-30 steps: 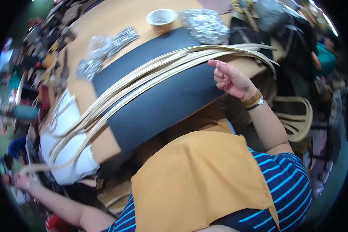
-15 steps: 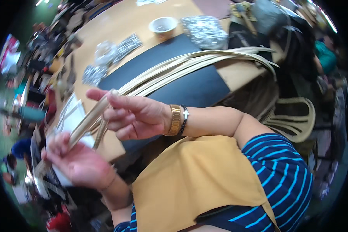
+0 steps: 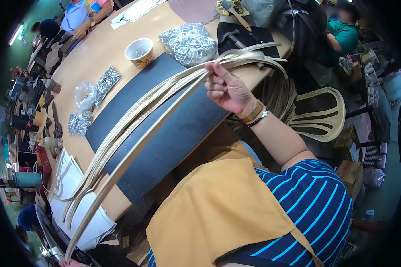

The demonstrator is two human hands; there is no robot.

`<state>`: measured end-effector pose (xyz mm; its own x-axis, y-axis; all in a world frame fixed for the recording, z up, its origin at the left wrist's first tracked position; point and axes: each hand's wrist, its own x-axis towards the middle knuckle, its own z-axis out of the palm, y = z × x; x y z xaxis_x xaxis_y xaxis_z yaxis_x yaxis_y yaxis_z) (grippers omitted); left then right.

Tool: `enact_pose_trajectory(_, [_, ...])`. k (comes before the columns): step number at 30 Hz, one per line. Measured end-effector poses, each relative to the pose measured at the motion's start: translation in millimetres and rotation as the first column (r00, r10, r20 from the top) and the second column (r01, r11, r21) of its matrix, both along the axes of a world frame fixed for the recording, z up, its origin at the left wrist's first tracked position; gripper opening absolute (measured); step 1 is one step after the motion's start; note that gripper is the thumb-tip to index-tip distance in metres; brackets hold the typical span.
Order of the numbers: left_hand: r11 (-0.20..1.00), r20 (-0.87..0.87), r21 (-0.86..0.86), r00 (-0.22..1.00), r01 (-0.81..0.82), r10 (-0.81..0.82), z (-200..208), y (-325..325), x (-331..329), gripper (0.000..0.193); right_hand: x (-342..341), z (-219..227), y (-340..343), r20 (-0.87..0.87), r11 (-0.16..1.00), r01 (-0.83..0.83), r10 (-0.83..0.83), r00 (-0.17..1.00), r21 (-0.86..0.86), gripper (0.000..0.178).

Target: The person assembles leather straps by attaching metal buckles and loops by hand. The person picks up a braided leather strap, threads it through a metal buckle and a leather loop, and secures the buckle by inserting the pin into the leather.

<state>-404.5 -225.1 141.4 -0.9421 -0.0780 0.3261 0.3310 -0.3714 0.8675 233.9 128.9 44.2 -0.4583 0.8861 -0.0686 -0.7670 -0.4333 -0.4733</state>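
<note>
One long beige strap (image 3: 140, 149) runs slantwise in front of me, above the table. My right hand (image 3: 229, 91) is closed, pinching its upper end between thumb and fingers. At the bottom left edge, my left hand (image 3: 71, 263) grips the lower end; only a sliver of that hand shows. Behind the held strap lies a bundle of similar beige straps (image 3: 133, 118), with a woven-looking surface. The bundle rests across a dark flat board (image 3: 138, 167) on the table, its far ends hanging past the right edge.
Beyond the board stand a paper cup (image 3: 139, 53) and a bag of metal buckles (image 3: 188, 43). Smaller bags of metal pieces (image 3: 108, 80) lie farther left. A hammer (image 3: 234, 39) and brush (image 3: 236, 15) are at back right. White sheets (image 3: 84, 222) lie near left, a plastic chair (image 3: 318, 113) right.
My hands, close together before, are now far apart, with the strap drawn out between them. The right moved right and up, the left down to the lower edge. My view has shifted.
</note>
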Motion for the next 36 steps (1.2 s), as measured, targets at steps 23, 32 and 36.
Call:
enact_pose_trajectory(23, [0.765, 0.269, -0.065, 0.749, 0.641, -0.605, -98.9, 104.7, 114.0, 0.015, 132.8, 45.6, 19.6, 0.365, 0.895, 0.389, -0.445, 0.818, 0.219, 0.023])
enact_pose_trajectory(32, [0.665, 0.318, -0.029, 0.637, 0.747, -0.702, -117.4, 135.6, 148.6, 0.019, 157.8, -61.2, 38.4, 0.612, 0.887, 0.460, -0.379, 0.694, 0.027, 0.015])
enact_pose_trajectory(36, [0.658, 0.330, -0.049, 0.634, 0.751, -0.699, -119.8, 141.2, 149.8, 0.023, 166.1, -85.4, 28.8, 0.773, 0.837, 0.512, -0.451, 0.447, 0.193, 0.020])
